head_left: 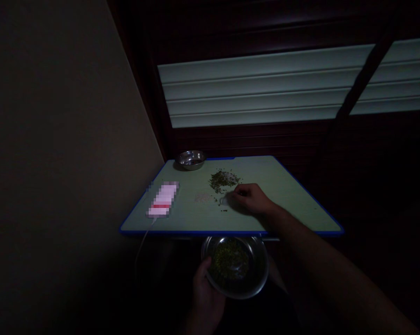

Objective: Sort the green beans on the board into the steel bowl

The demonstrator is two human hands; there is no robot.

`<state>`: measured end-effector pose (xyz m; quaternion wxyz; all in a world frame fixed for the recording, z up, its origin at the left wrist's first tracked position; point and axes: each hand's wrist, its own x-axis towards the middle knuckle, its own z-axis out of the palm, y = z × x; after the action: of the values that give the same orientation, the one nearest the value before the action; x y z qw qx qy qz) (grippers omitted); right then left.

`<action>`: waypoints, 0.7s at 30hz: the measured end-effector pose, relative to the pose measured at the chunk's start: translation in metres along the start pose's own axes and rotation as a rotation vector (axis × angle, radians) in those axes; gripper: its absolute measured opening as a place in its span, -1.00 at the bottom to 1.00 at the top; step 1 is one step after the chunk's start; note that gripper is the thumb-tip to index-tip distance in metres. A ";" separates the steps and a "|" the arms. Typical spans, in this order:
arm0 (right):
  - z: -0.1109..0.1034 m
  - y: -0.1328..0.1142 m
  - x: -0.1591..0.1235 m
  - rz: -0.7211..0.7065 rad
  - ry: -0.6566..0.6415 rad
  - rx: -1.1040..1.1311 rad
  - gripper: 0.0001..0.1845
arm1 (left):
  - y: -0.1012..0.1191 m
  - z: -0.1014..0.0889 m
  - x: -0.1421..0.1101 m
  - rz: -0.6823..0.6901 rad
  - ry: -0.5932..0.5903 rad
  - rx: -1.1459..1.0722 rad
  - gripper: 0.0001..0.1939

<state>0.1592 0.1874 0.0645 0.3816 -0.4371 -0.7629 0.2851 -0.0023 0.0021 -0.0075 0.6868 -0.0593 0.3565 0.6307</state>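
Observation:
My left hand (208, 293) grips the left rim of a metal bowl (256, 286), with the thumb over the edge. The bowl is tilted towards me just below the table's front edge, and small green beans (230, 260) lie in it. Over the table, my right hand (251, 198) is closed in a pinch. A small pale, spoon-like thing (224, 201) shows at its fingertips, too dim to name surely. Just beyond them lies a loose heap of dark green beans (220, 180) with some whitish grains at its right side. A patch of pale grains (203, 198) is to the left.
The pale green folding table (286, 186) has a blue edge. A second metal bowl (190, 160) stands at its back left corner. On the left lies a lit phone (163, 200), its cable (143, 239) hanging over the front edge. A wall rises at left; dark panelled doors stand behind.

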 end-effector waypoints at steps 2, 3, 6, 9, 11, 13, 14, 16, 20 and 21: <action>0.000 0.001 0.000 0.012 0.027 -0.022 -0.77 | 0.000 0.001 0.000 -0.010 0.016 0.006 -0.74; 0.000 0.001 0.000 0.013 0.035 -0.029 -0.76 | 0.000 0.001 0.000 -0.014 0.019 0.008 -0.74; 0.000 0.000 0.001 0.000 0.030 -0.021 -0.75 | -0.001 -0.001 0.003 -0.007 0.005 0.006 -0.77; 0.001 0.000 0.001 -0.036 0.003 0.006 -0.75 | -0.002 -0.004 0.005 0.007 -0.031 -0.001 -0.78; 0.002 0.001 0.001 -0.060 -0.007 0.012 -0.76 | -0.002 -0.005 0.005 -0.003 -0.033 -0.006 -0.78; 0.002 0.002 0.001 -0.067 -0.015 0.019 -0.76 | -0.001 -0.004 0.004 -0.019 -0.016 -0.013 -0.76; 0.002 0.002 0.001 -0.064 -0.023 0.023 -0.76 | -0.001 -0.003 0.004 -0.019 -0.014 -0.018 -0.76; 0.001 0.001 0.000 -0.057 -0.028 0.027 -0.76 | -0.001 -0.002 0.003 -0.009 -0.020 -0.026 -0.76; 0.001 -0.002 0.000 -0.074 -0.013 0.017 -0.76 | -0.001 -0.001 0.002 -0.014 0.002 -0.021 -0.76; 0.001 -0.003 0.000 -0.076 -0.011 0.023 -0.75 | -0.002 -0.002 0.002 -0.015 0.004 -0.020 -0.75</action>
<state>0.1574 0.1857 0.0662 0.3929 -0.4019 -0.7777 0.2817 -0.0016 0.0026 -0.0104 0.6900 -0.0699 0.3513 0.6290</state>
